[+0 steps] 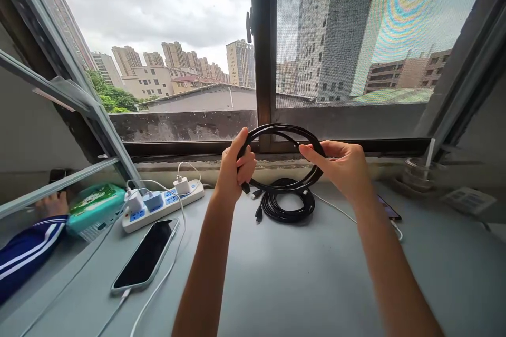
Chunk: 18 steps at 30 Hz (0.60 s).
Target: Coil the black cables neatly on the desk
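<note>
A coiled black cable (276, 127) is held up in a loop between my two hands, above the grey desk. My left hand (236, 166) is wrapped round the loop's left side, and a plug end hangs just below its fingers. On the right side, my right hand (342, 166) pinches the strands between thumb and fingers. Under the loop, a second coil of black cable (282, 217) lies on the desk with its dark connectors at the left. The strands inside my right hand are partly hidden by the thumb.
A white power strip (162, 208) with chargers lies to the left, near a phone (146, 255) on a cable. Another phone (389, 208) is at the right. Beyond the metal frame, another person's sleeve (33, 253) rests by a green tissue pack (95, 205). The window stands behind.
</note>
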### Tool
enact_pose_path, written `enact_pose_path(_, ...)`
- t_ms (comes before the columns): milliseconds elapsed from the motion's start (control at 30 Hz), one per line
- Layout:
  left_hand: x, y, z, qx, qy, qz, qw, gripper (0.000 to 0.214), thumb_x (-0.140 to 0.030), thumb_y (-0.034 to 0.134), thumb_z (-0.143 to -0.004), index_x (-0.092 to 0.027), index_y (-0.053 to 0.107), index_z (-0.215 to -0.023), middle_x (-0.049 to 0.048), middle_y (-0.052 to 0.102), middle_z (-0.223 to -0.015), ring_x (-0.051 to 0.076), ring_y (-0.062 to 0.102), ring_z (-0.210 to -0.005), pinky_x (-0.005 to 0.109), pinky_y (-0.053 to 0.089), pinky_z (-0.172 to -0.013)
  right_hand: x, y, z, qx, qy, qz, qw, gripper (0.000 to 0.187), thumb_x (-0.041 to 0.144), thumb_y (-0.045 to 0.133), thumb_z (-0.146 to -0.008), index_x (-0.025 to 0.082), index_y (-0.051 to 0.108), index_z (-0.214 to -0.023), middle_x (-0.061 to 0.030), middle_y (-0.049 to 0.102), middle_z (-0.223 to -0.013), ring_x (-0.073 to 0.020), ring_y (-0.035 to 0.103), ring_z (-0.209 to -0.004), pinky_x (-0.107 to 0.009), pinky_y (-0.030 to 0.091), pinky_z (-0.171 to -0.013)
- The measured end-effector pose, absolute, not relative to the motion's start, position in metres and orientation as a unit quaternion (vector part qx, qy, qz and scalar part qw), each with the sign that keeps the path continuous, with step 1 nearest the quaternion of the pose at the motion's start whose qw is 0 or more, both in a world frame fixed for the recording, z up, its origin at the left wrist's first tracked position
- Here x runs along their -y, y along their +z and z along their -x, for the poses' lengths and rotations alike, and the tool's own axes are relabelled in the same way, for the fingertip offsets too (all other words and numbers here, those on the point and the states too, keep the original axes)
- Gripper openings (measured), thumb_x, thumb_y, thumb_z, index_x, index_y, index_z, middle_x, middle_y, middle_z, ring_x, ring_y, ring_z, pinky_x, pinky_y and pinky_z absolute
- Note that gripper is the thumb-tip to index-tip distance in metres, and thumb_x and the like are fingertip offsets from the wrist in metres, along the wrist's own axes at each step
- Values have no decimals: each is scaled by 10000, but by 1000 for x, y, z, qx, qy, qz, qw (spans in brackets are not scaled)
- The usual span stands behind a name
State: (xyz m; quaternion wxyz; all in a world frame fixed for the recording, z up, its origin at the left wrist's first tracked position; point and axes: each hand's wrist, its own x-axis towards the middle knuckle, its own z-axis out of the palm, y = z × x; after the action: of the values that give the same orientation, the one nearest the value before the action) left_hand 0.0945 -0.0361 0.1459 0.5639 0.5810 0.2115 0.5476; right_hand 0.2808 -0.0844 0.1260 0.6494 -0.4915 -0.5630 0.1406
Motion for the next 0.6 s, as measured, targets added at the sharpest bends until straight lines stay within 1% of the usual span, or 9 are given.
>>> enact_pose_path(100,36,144,-99,-175,519,-574,608,637,-466,440,-883,-188,178,-373,-57,165,-257,30,181,-223,202,154,-291,90,130,-286,539,215,473,663,362,518,770,-614,175,656,-594,10,604,-543,-100,530,-510,-220,387,-495)
enact_pose_path(200,36,140,-109,-149,482,-565,653,639,-482,402,-891,-192,151,-380,-52,146,-258,34,184,-221,198,152,-282,93,132,-290,534,305,428,662,440,538,761,-618,172,556,-483,32,510,-458,-69,430,-427,-216,331,-431)
enact_pose_path(300,33,135,-117,-138,432,-562,692,638,-509,378,-887,-202,142,-381,-49,140,-263,39,187,-224,201,148,-276,94,132,-288,548,428,334,636,497,525,718,-682,179,464,-430,40,449,-412,-66,408,-393,-217,347,-424)
enact_pose_path(367,30,134,-119,-144,425,-552,703,628,-508,374,-890,-205,146,-390,-56,127,-275,37,169,-228,203,137,-276,92,131,-285,546,478,294,622,465,496,696,-720,180,467,-466,54,421,-410,-64,415,-386,-208,358,-420)
enact_pose_path(433,26,134,-116,-159,434,-540,703,625,-520,369,-892,-205,142,-402,-63,108,-294,35,145,-234,207,130,-280,89,131,-283,542,481,299,621,350,497,680,-735,179,584,-623,54,479,-481,-63,454,-410,-193,377,-417)
enact_pose_path(467,24,134,-113,-170,439,-536,701,626,-541,366,-888,-205,141,-409,-66,107,-307,34,141,-241,209,133,-284,86,130,-283,544,462,311,627,322,500,693,-719,186,636,-768,43,545,-568,-67,494,-445,-188,395,-419)
enact_pose_path(500,22,135,-110,-179,442,-534,698,629,-570,368,-879,-205,143,-417,-67,112,-322,34,144,-249,211,141,-289,84,129,-284,549,434,327,635,389,496,716,-694,203,646,-940,23,606,-694,-74,541,-498,-184,420,-428)
enact_pose_path(533,21,135,-107,-187,446,-534,694,631,-594,380,-867,-205,148,-427,-70,118,-336,34,148,-258,213,150,-293,81,129,-284,552,399,345,646,520,485,739,-669,229,606,-1102,-3,638,-841,-86,585,-562,-184,446,-440)
enact_pose_path(600,21,136,-105,-193,452,-542,682,626,-607,438,-843,-203,168,-449,-76,133,-361,30,154,-273,211,163,-300,77,128,-286,549,323,370,676,723,460,762,-647,284,480,-1289,-48,614,-1083,-105,630,-650,-186,480,-446)
